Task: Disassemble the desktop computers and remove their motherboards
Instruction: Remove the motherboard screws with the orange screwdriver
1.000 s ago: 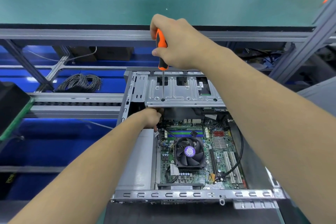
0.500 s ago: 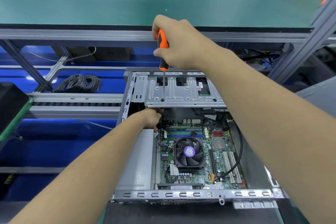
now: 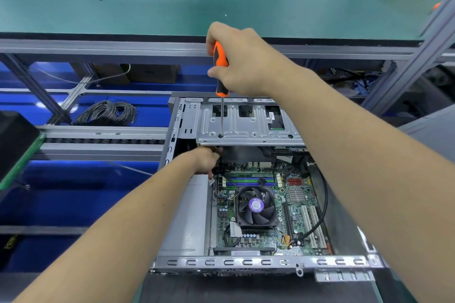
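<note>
gripping the orange-and-black screwdriver (image 3: 221, 66) upright in your right hand (image 3: 242, 61), fingers curled round the handle, you had its tip set in a hole of the silver drive cage (image 3: 248, 128) at the far end of the open computer case (image 3: 270, 263). your left hand (image 3: 205, 160) reached under the cage's near edge, its fingers hidden, so its grip could not be told. the motherboard (image 3: 293, 206) lay inside the case, its cpu fan (image 3: 256, 205) near the middle.

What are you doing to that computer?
A person is taking apart an open desktop computer. The right hand grips an orange screwdriver, its tip standing in a hole of the metal drive cage. The left hand reaches under that cage. The motherboard and its fan are still inside.
</note>
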Available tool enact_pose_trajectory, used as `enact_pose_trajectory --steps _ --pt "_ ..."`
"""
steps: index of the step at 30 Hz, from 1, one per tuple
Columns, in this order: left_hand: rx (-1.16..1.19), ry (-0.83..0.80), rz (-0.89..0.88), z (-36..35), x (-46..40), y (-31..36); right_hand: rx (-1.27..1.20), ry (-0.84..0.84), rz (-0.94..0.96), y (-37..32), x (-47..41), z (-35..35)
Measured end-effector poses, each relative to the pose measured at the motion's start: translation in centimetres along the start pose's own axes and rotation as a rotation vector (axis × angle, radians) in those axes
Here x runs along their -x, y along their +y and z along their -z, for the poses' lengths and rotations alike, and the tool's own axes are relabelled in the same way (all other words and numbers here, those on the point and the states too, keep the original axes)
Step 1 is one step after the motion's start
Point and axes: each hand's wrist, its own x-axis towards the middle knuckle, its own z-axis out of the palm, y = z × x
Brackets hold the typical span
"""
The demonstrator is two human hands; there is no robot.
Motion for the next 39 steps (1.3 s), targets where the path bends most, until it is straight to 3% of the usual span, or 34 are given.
enact_pose_trajectory --steps 39 --pt "-0.072 -0.007 -0.019 0.1 0.8 0.2 0.022 -0.001 0.002 0.0 -0.4 0.2"
